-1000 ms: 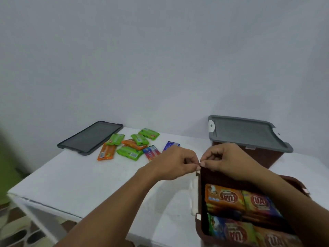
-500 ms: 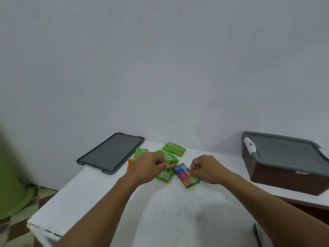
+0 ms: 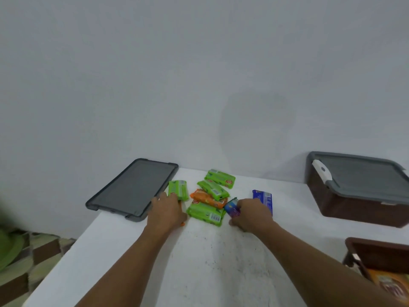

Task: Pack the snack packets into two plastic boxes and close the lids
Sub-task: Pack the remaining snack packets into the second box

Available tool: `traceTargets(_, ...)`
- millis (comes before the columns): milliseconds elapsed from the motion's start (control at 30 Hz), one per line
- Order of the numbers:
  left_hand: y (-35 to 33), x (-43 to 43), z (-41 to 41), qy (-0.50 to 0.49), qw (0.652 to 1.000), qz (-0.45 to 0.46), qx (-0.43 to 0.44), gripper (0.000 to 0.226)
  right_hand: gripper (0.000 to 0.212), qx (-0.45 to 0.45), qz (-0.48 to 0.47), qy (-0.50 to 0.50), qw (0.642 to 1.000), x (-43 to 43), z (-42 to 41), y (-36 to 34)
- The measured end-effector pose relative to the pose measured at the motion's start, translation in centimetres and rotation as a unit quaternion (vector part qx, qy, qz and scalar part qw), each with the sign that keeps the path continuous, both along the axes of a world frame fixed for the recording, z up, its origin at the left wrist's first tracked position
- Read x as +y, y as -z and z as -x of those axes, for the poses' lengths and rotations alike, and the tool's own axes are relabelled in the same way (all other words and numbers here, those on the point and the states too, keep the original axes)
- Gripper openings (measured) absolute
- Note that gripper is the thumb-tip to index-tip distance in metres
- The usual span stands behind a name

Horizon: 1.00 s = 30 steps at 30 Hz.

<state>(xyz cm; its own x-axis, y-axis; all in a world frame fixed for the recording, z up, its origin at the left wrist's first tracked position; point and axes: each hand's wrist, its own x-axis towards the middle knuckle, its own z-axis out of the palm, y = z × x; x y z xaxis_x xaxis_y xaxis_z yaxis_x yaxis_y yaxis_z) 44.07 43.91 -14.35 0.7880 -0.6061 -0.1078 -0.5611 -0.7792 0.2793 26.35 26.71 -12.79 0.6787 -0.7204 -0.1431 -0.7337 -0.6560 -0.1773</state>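
Observation:
Several snack packets lie in a heap at the back of the white table: green packets, an orange packet and a blue packet. My left hand lies curled over another orange packet, of which only a sliver shows, and its fingertips reach a green packet. My right hand pinches a blue-and-red packet at the heap's right edge. At the lower right stands an open brown box with orange packets inside.
A loose grey lid lies flat at the table's back left corner. A second brown box with its grey lid on stands at the back right. The table's left edge drops to a patterned floor.
My view swung left from the open box to the heap of packets. Both hands left the box, reached the packets and settled on them, the right one closing on the blue-and-red packet.

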Motion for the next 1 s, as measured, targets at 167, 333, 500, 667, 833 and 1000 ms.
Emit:
traceTargets(167, 1.6, -0.6, 0.6, 0.001, 0.999, -0.001, -0.05, 0.082, 0.05, -0.02, 0.001, 0.017, 1.0, 0.0, 0.0, 0.8)
traceTargets(333, 1.4, -0.4, 0.7, -0.006, 0.999, 0.022, -0.039, 0.073, 0.048, -0.063, 0.012, 0.029, 0.998, 0.5, 0.6, 1.0)
traceTargets(500, 0.3, -0.2, 1.2, -0.005, 1.0, 0.023, -0.019, 0.053, 0.048, -0.071, 0.007, 0.035, 0.997, 1.2, 0.8, 0.6)
traceTargets(667, -1.5, 0.4, 1.5, -0.022, 0.993, 0.098, 0.068, 0.035, 0.035, -0.104, -0.057, 0.067, 0.991, 1.6, 1.0, -0.1)
traceTargets(833, -3.9, 0.8, 2.3, -0.065, 0.929, 0.239, 0.276, 0.023, 0.033, -0.165, -0.128, 0.108, 0.972, 1.6, 1.2, -1.2)
traceTargets(1000, -4.8, 1.1, 3.1, -0.064, 0.914, 0.227, 0.331, 0.023, 0.033, -0.174, -0.234, 0.102, 0.951, 1.3, 2.9, -3.4)
